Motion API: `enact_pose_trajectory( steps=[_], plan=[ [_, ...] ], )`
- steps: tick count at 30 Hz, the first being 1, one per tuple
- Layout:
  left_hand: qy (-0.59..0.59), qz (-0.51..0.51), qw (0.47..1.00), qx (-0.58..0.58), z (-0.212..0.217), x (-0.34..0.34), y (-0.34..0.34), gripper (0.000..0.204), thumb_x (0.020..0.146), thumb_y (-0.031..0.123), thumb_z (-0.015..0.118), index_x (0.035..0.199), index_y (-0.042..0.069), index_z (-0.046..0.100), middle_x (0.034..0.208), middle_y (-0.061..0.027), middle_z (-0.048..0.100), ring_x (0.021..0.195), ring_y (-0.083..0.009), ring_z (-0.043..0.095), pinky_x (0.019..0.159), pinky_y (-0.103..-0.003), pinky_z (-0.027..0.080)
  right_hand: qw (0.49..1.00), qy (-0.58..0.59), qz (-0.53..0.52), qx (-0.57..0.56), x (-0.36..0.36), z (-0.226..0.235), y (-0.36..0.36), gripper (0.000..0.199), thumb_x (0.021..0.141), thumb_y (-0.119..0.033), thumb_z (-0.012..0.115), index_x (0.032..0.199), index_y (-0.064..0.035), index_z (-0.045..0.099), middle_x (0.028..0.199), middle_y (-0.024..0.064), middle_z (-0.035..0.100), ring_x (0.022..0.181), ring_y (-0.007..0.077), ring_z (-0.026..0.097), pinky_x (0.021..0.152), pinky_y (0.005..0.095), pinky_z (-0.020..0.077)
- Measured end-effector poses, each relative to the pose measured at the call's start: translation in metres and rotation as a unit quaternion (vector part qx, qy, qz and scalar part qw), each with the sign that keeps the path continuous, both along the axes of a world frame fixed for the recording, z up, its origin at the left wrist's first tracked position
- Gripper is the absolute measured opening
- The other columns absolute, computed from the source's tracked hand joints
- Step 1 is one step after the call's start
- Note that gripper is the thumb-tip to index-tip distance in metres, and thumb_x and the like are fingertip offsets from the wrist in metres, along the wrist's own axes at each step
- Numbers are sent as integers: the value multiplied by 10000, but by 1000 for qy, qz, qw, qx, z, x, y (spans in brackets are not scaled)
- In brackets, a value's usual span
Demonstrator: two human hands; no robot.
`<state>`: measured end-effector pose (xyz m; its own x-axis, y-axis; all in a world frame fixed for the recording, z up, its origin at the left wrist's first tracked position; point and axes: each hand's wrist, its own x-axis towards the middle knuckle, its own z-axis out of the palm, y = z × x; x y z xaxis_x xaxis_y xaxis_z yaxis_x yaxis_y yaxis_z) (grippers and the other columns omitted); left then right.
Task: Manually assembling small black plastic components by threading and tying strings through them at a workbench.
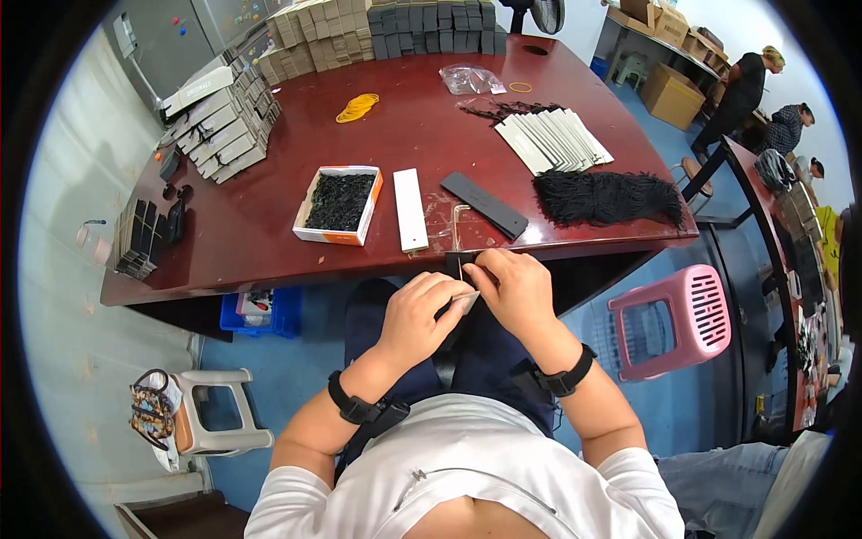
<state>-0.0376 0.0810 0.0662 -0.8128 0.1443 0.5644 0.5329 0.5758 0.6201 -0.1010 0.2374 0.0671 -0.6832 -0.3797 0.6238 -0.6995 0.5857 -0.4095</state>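
Here my left hand (420, 310) and right hand (519, 287) sit close together just below the near edge of the table (269, 216), both curled in and pinching one small flat card (466, 299), pale on its near face and dark behind, held over my lap; a thin metal rod (459, 235) stands up from the table edge just beyond my fingers. I judge the step in hand to be working this card between the fingertips, folding or fitting it, though the fingers hide exactly how. The next move, as I read it, calls for a steady two-handed pinch and a short reach forward. Directly ahead lie a white strip (410, 209) and a long dark strip (483, 205), with an open orange-edged box of black pieces (339, 204) to the left. To the right, a heap of black tassel cord (607, 198) and a fanned row of pale cards (554, 141) lie farther off. The rod and the strips crowd the edge, so any reach must clear them. A pink stool (675, 321) stands to my right.
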Motion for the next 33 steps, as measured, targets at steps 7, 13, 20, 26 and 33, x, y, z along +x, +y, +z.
enact_pose_trajectory(
  steps=[7,13,20,26,33],
  plan=[
    [92,15,995,-47,-2,-4,-1,152,759,41,672,908,52,641,846,-89,647,736,-257,609,645,-342,491,995,67,-72,11,-27,32,19,159,770,-195,692,829,-64,625,816,78,564,775,274,557,666,361,434],
    [114,51,988,-88,-10,-12,-4,263,760,-9,661,1007,76,641,870,-68,530,682,-228,590,585,-324,483,983,59,-125,122,-46,33,18,298,754,-256,709,935,-26,657,889,79,570,862,266,556,773,375,423],
    [66,109,987,-101,0,-21,1,357,773,12,629,1122,81,597,956,-105,503,815,-277,558,702,-360,478,983,75,-128,110,-50,30,15,264,781,-241,683,935,-29,650,843,91,587,811,284,566,746,376,435],
    [65,141,983,-98,23,-9,-23,320,746,17,607,1055,95,634,981,-87,508,850,-259,536,726,-354,470,988,137,-76,-16,-29,44,32,192,857,-164,611,1001,-38,613,752,100,551,657,290,528,611,364,430],
    [48,139,967,-209,25,-25,-49,369,722,-26,583,1067,90,644,1077,-105,501,812,-236,547,742,-354,478,986,-24,111,-119,45,62,58,175,717,-107,758,813,-55,621,710,68,620,572,221,541,519,313,400]
  ],
)
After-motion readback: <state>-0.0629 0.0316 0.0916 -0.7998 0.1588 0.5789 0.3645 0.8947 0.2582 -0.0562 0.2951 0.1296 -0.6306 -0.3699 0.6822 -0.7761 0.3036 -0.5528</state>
